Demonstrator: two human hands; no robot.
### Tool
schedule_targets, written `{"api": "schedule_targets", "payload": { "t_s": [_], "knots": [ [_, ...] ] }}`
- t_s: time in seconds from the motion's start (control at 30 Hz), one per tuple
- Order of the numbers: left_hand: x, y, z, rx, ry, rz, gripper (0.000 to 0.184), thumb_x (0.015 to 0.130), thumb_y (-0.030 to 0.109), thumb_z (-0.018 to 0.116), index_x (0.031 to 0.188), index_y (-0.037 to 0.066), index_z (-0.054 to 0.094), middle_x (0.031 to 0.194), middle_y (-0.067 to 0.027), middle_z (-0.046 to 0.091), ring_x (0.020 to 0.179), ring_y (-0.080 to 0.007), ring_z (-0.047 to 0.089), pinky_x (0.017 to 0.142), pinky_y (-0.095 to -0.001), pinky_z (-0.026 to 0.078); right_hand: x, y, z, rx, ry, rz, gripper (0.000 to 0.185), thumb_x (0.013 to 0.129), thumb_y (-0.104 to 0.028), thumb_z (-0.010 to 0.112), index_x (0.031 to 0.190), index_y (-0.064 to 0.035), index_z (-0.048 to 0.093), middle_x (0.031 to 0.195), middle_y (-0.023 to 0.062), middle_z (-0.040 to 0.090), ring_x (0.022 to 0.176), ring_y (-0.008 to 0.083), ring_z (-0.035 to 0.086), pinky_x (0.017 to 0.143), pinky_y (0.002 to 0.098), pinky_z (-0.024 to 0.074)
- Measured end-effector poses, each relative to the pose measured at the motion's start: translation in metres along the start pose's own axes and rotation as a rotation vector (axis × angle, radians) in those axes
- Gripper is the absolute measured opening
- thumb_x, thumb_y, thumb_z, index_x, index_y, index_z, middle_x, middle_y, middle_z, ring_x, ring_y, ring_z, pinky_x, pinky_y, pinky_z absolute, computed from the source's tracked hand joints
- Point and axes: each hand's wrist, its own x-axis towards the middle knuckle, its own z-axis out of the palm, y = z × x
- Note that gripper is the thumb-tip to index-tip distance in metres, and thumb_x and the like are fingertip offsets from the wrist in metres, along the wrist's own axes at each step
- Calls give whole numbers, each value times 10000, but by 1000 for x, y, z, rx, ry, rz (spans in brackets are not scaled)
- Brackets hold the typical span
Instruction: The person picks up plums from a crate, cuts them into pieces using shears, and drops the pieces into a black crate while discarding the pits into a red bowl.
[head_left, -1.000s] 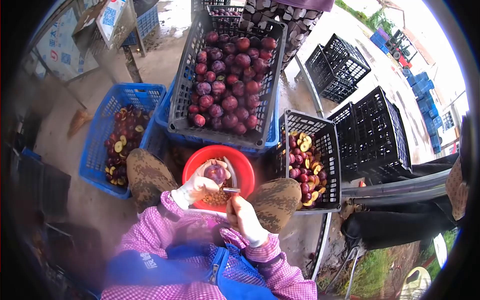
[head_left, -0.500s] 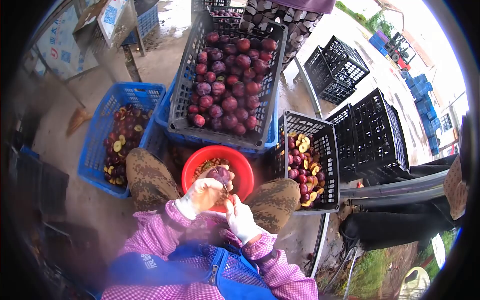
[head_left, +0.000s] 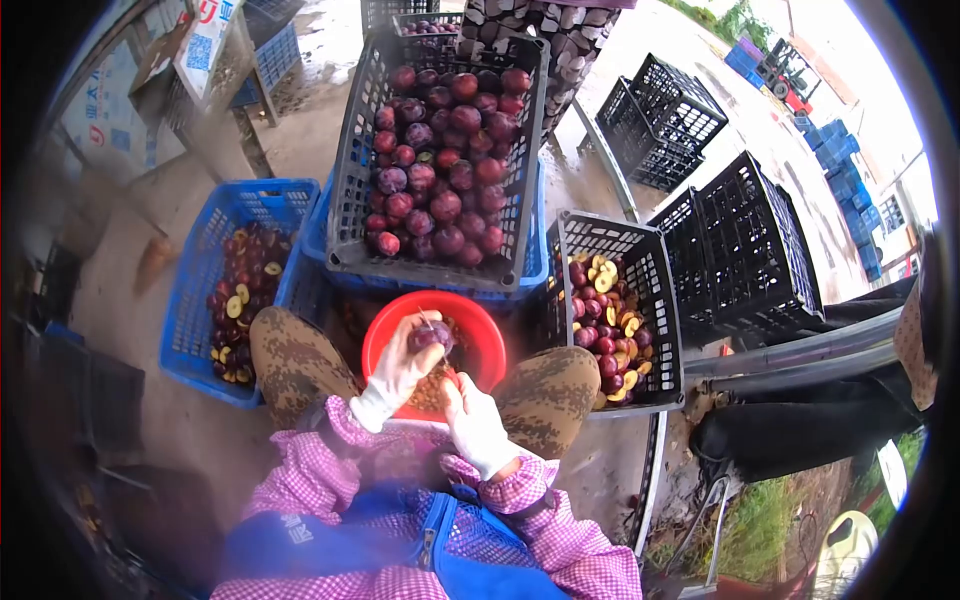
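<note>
A dark purple plum (head_left: 431, 337) is held in my left hand (head_left: 396, 362), above the red basin (head_left: 487, 335). Just below and to the right, my right hand (head_left: 474, 420) is closed, fingers pinched around a small knife that is mostly hidden; its thin blade tip seems to show at the plum's upper side. Pits and scraps (head_left: 428, 393) lie in the basin between my knees. Whole plums (head_left: 446, 206) fill the black crate (head_left: 345, 185) in front. Halved plums lie in the blue crate (head_left: 190, 300) at left and the black crate (head_left: 672, 330) at right.
Empty black crates (head_left: 745, 255) stand at the right, with more black crates (head_left: 665, 120) behind. A person's patterned clothing (head_left: 550, 40) shows beyond the plum crate. Another person's dark-clothed leg (head_left: 800, 435) extends in from the right. A metal rail (head_left: 652, 480) runs along the floor.
The plum has turned in my left hand, which has lifted slightly. My right hand has come a little lower beneath it. The whole view has shifted slightly.
</note>
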Motion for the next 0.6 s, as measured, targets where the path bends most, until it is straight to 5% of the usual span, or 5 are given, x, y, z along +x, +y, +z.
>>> {"api": "schedule_targets", "payload": {
  "t_s": [0.07, 0.13, 0.2, 0.4, 0.6],
  "knots": [
    [-1, 9, 2, 238, 102, 207, 423, 919, 396, 496, 1130, 30, 514, 954, -82, 610, 900, -206, 594, 857, -345, 463, 0, -1, 7, 24, 80, -94, 261, 942, -236, 473, 1018, 7, 530, 780, 237, 598, 755, 392, 616, 655, 404, 463],
    [-4, -5, 1, -697, -16, -280, 471, 911, 483, 503, 1107, 56, 529, 922, -70, 615, 920, -197, 610, 829, -358, 479, 3, -5, 8, -125, 65, -68, 270, 938, -242, 478, 1023, 9, 529, 784, 242, 599, 764, 399, 615, 661, 409, 464],
    [-3, -3, -5, -807, -163, -381, 508, 905, 488, 521, 1184, 66, 481, 956, -78, 608, 945, -200, 605, 846, -374, 481, 3, -5, 7, -268, 48, -33, 279, 934, -248, 482, 1028, 11, 528, 788, 248, 600, 772, 406, 614, 666, 415, 465],
    [-1, -8, -9, 147, -73, 123, 590, 900, 441, 556, 1311, 71, 352, 1057, -98, 588, 1015, -217, 576, 922, -379, 452, 0, -7, -4, 36, 17, -42, 300, 922, -264, 487, 1032, 12, 527, 804, 276, 602, 797, 439, 600, 672, 462, 469],
    [-3, -18, 1, -598, -104, -127, 580, 831, 521, 612, 1200, 83, 516, 1080, -80, 611, 1043, -231, 578, 944, -383, 426, 2, 7, 11, -309, 88, -45, 251, 911, -247, 516, 1028, -26, 523, 766, 243, 601, 780, 397, 620, 654, 451, 489]
  ]
}}
